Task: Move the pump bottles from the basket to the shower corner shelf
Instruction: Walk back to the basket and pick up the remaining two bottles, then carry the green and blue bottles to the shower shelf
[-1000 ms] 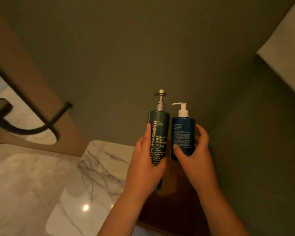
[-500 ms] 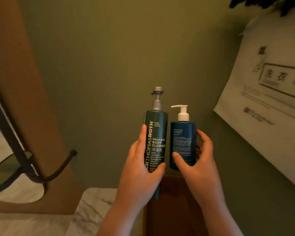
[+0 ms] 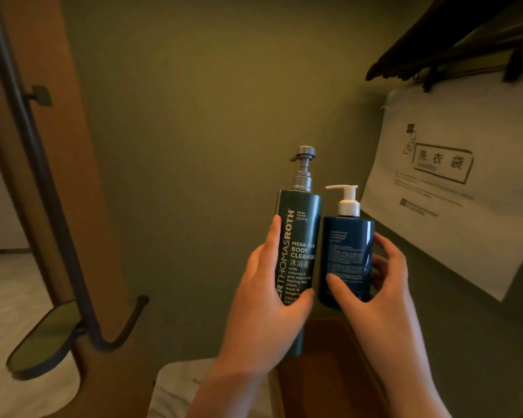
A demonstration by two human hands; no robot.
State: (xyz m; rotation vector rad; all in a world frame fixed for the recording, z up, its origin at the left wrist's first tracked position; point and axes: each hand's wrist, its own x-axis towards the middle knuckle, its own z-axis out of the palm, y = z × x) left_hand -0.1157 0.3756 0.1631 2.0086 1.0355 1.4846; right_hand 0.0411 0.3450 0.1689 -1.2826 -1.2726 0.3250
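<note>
Above what seems a wooden basket (image 3: 323, 366), the green bottle (image 3: 299, 236) is clasped upright by the left grip (image 3: 266, 315), the blue bottle (image 3: 347, 257) alongside by the right grip (image 3: 387, 306).

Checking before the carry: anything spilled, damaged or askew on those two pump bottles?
Nothing stands out. The left hand grips the green bottle and the right hand grips the blue bottle, side by side and roughly upright. The grey pump and white pump look intact, and no drips show on either.

Tall green pump bottle (image 3: 298, 251) upright; shorter blue pump bottle (image 3: 346, 260) beside.
</note>
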